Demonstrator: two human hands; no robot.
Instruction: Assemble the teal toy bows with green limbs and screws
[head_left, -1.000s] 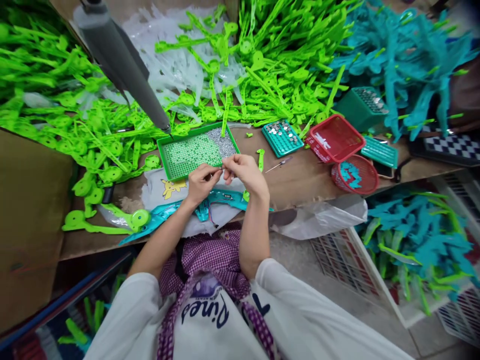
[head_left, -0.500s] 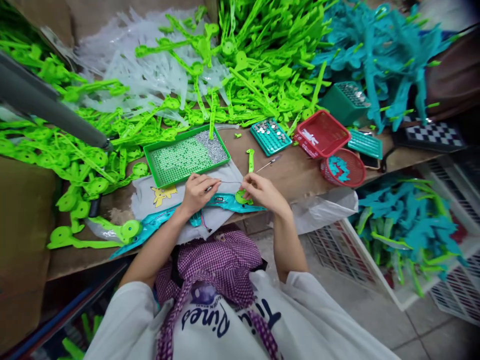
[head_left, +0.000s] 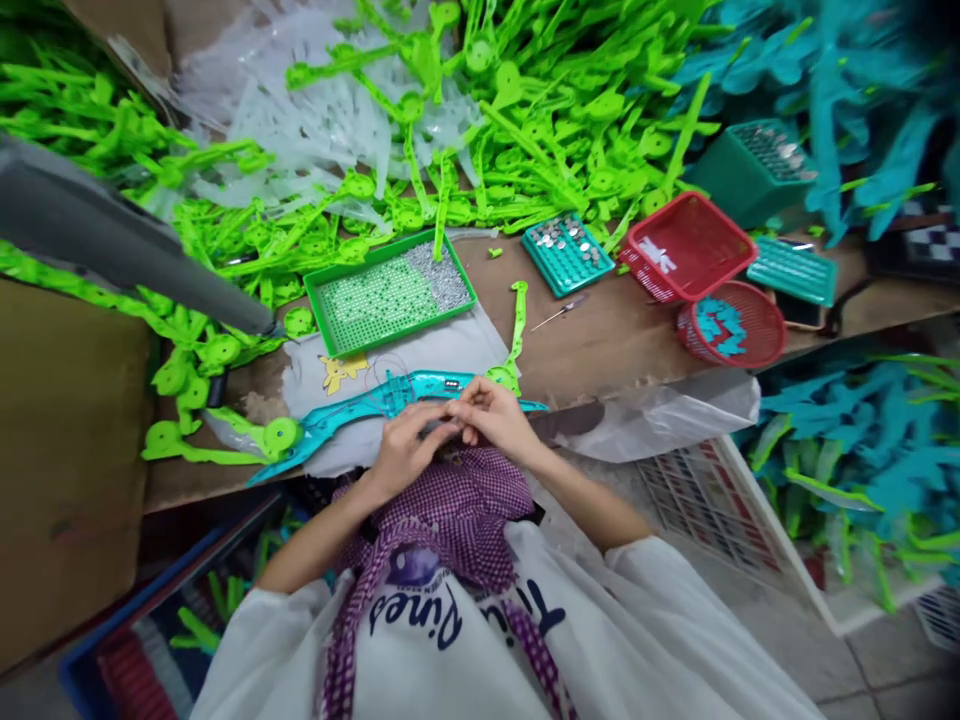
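Observation:
My left hand (head_left: 409, 445) and my right hand (head_left: 491, 415) meet at the near edge of the wooden table (head_left: 630, 335), fingers pinched together over a small dark part that I cannot make out. Just beyond them lies a long teal plastic piece (head_left: 352, 410) with thin wires, resting on a grey cloth (head_left: 442, 350) with a yellow cartoon print. A green plastic arm (head_left: 516, 335) lies beside my right hand. A green tray (head_left: 390, 295) of small silver bits sits behind the cloth.
Heaps of bright green plastic parts (head_left: 525, 130) and teal parts (head_left: 840, 90) cover the back. A teal tray (head_left: 566, 252), red baskets (head_left: 694, 245) (head_left: 731, 325), a small tool (head_left: 559, 313) and a grey pole (head_left: 112, 245) stand around. White crates (head_left: 750, 520) of parts sit on the floor at right.
Both hands have drawn back from the green tray towards my body and come together at the table's near edge. The view has tilted with them.

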